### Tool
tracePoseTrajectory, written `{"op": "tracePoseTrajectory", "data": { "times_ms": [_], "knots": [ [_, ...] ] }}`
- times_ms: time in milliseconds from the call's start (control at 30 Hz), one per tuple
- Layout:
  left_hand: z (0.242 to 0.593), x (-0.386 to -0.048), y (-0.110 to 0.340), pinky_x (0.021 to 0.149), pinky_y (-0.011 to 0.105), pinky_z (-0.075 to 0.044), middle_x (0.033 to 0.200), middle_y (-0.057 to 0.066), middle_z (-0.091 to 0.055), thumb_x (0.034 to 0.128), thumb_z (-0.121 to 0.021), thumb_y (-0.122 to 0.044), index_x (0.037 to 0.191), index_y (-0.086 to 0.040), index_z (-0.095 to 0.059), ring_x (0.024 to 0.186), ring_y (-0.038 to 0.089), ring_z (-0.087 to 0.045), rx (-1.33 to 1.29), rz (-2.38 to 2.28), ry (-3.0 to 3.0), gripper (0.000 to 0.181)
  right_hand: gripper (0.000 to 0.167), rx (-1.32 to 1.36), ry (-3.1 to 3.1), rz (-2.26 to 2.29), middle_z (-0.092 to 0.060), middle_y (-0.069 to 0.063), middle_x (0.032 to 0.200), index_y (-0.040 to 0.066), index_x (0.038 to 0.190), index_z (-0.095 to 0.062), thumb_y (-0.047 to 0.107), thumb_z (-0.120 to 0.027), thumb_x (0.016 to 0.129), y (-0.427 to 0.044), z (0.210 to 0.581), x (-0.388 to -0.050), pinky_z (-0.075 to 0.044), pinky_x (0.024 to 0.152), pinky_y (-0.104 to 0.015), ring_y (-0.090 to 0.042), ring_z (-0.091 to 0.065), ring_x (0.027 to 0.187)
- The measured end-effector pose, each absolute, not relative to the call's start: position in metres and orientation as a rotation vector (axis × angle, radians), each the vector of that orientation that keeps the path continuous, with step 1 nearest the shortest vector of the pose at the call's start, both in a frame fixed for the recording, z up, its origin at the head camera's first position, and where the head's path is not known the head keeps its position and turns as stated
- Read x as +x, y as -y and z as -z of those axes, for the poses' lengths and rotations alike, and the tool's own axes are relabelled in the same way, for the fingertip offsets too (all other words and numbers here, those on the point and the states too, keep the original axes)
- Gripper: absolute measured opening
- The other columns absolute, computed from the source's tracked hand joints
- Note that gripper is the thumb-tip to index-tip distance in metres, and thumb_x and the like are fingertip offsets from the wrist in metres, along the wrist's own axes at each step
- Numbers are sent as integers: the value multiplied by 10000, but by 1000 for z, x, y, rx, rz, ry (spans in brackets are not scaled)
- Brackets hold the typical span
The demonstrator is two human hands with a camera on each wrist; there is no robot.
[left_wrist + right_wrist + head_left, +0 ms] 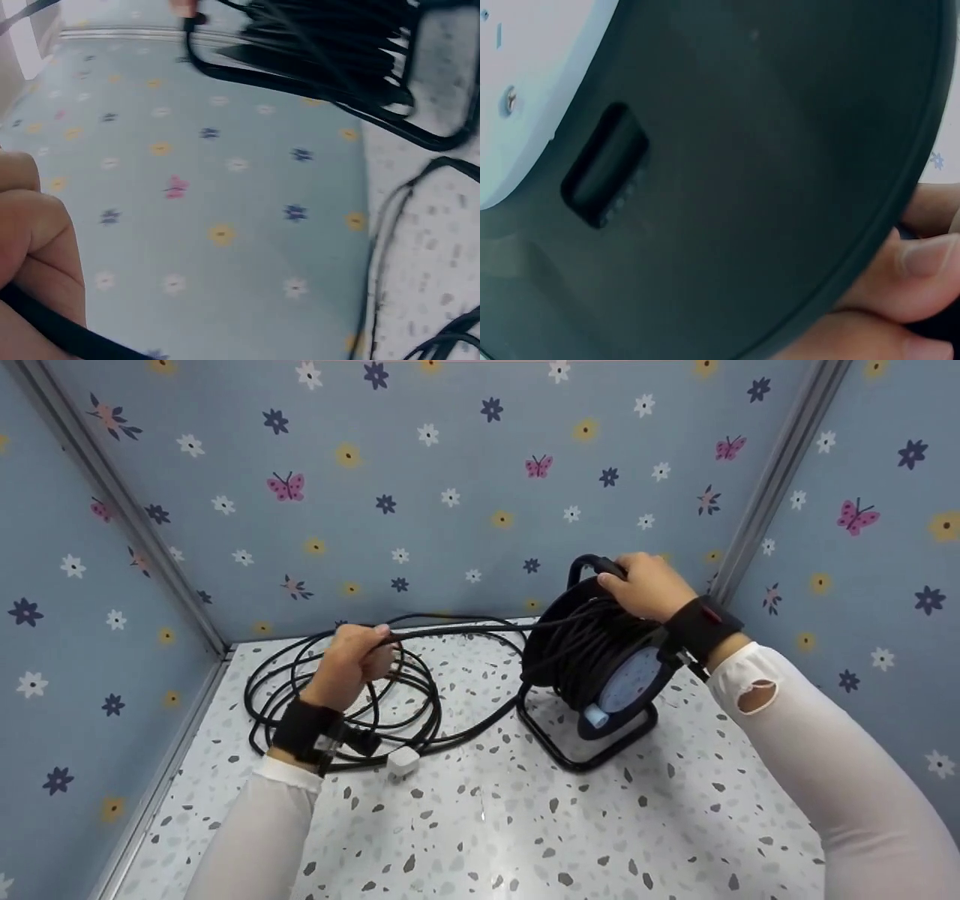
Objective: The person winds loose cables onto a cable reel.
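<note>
A black cable reel [551, 652] stands on its tubular frame at the right, with cable wound round its drum and a pale blue socket face [631, 679]. My right hand [651, 585] grips the handle at its top. In the right wrist view the reel's black side disc [780, 165] hides much of that hand. My left hand [349, 664] holds the black cable [465, 628], which runs taut from its fist across to the drum. Below and around the left hand lie loose coils of cable [431, 712] on the floor. A white plug [403, 761] lies at their front.
The speckled white floor [480, 840] is enclosed by blue flowered panels [450, 472] at the back and both sides. Grey metal posts [142, 525] join the panels at the corners. The reel stands close to the back panel.
</note>
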State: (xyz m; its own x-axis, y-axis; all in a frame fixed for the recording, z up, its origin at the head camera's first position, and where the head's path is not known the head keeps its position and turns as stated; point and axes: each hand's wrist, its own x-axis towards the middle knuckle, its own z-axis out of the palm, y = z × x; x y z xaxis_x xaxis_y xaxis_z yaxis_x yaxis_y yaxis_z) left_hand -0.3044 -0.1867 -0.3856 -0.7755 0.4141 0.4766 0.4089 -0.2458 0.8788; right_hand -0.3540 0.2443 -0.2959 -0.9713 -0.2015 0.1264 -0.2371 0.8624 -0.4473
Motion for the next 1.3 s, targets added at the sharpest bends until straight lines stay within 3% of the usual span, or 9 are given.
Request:
{"op": "tracePoseTrajectory", "data": {
  "times_ms": [133,300,433,567,733,900,1033,1100,1300],
  "knots": [
    [379,-295,215,493,333,-62,581,15,-118,1099,-528,-124,623,-97,-170,502,163,-73,1360,-2307,-1567,597,326,362,2953,-719,-514,-69,805,35,1019,-621,317,-526,1152,-243,296,-352,-398,645,-364,-201,-468,644],
    [387,-289,244,479,270,-67,616,-17,-121,1030,-377,85,650,-129,-179,508,137,-69,1552,-2196,-1330,479,333,371,2938,-720,-484,-56,756,49,982,-614,322,-530,1153,-245,296,-352,-382,626,-364,-186,-432,603],
    [400,-286,252,444,282,-77,576,6,-144,948,-311,151,610,-119,-224,481,162,-84,1469,-2093,-1497,441,425,323,2904,-756,-622,-124,813,13,1163,-701,403,-532,1143,-248,297,-349,-460,681,-413,-238,-561,647],
    [413,-283,252,445,314,-88,573,29,-145,954,-376,142,610,-102,-227,482,194,-89,1354,-1966,-1702,447,550,253,2721,-779,-673,-216,1046,-23,1324,-656,476,-536,1127,-253,304,-335,-485,830,-517,-353,-634,891],
    [419,-275,251,444,280,-176,549,76,-250,1004,-524,84,595,-60,-321,466,175,-200,1248,-1705,-1926,479,375,326,2369,-734,-546,-115,773,20,840,-620,292,-621,1099,-260,328,-304,-379,659,-405,-289,-480,688],
    [420,-268,244,507,210,-333,548,46,-486,1005,-678,-17,614,9,-568,518,28,-372,1139,-1430,-2103,407,571,539,2629,-692,-348,95,534,202,578,-439,317,-632,1102,-261,362,-266,-279,479,-278,-98,-319,467],
    [425,-265,238,513,181,-328,619,-97,-653,1000,-728,-69,654,13,-696,527,-30,-397,1096,-1334,-2205,357,513,613,2932,-607,-380,114,575,215,650,-479,445,-680,1062,-257,400,-253,-315,495,-286,-83,-365,487],
    [429,-264,237,503,174,-303,603,-143,-613,1002,-728,-73,617,12,-659,516,-38,-376,1084,-1324,-2221,400,452,619,3008,-579,-467,99,621,169,724,-572,471,-720,1025,-254,422,-250,-375,517,-312,-88,-433,525],
    [437,-263,235,539,173,-306,594,-97,-494,991,-754,-83,578,11,-611,539,-36,-352,1098,-1287,-2196,447,418,573,3107,-691,-702,-33,831,-9,1238,-698,361,-695,1043,-244,472,-244,-568,684,-433,-157,-631,687]
  ]
}}
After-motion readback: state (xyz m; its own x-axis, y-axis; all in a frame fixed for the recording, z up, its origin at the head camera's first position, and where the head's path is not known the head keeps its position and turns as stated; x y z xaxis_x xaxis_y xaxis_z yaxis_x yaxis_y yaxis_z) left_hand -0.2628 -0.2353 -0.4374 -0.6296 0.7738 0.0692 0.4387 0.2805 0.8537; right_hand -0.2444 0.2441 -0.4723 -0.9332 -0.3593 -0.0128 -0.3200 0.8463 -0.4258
